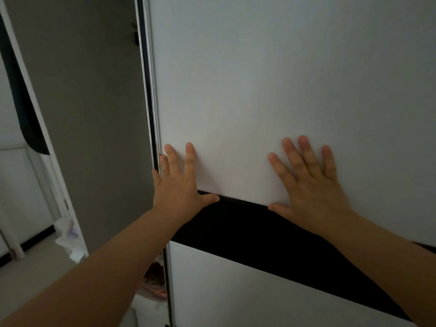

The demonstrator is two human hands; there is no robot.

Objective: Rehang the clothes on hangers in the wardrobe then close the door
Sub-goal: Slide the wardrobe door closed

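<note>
Head view: sliding wardrobe door (271,79) fills right of frame, white panels split by black band (271,232). Left hand (179,185) flat on panel by door's left edge; right hand (311,185) flat further right. Both grips released, fingers straight and spread, palms pressing, grasping nothing. Narrow gap (158,279) at door's left edge, pinkish clothes glimpsed inside. Door likely stiff, heavy, smooth; no handle in sight. Palms may slip; better purchase judged at metal edge strip (151,102) or band's lip.
</note>
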